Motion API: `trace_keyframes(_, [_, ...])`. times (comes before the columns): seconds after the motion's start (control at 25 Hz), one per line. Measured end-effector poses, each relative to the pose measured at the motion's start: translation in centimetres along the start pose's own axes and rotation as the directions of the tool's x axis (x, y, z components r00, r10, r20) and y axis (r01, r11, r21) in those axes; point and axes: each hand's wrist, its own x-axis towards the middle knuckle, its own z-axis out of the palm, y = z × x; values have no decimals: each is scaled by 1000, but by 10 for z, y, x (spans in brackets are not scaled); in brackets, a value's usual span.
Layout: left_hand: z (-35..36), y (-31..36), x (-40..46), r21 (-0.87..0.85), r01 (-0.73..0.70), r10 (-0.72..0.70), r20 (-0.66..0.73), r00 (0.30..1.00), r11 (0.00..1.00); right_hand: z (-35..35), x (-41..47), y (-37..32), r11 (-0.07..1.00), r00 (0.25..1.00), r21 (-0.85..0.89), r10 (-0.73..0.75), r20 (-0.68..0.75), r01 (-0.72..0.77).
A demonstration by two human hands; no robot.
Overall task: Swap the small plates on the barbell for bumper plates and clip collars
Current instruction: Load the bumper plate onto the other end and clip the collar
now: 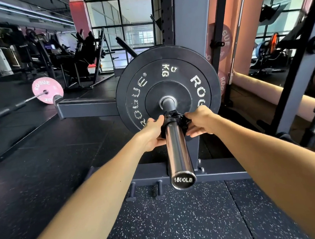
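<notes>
Meanwhile, at frame centre, both hands pinch a black clip collar (174,122) on the chrome barbell sleeve (178,152), the left hand (154,133) and right hand (199,122) curled on opposite sides, just short of the black bumper plate (140,86). Light, rigid plastic, the collar likely slides stiffly on slick steel; its side wings look the best hold.

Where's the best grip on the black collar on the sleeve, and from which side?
Grip the collar across its two flanks, coming in from both sides of the barbell sleeve, as the left hand and right hand do. It rings the sleeve short of the bumper plate, so the flanks look like the freest surfaces.
</notes>
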Motion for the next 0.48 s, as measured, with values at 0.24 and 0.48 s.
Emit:
trace_keyframes(0.24, [-1, 15, 71, 38, -26, 27, -33, 999, 999, 3, 69, -15, 999, 998, 5, -32, -46, 32])
trace_keyframes(0.48, [-3, 25, 131, 35, -28, 30, -50, 998, 999, 6, 122, -26, 999, 996, -5, -52, -72, 52])
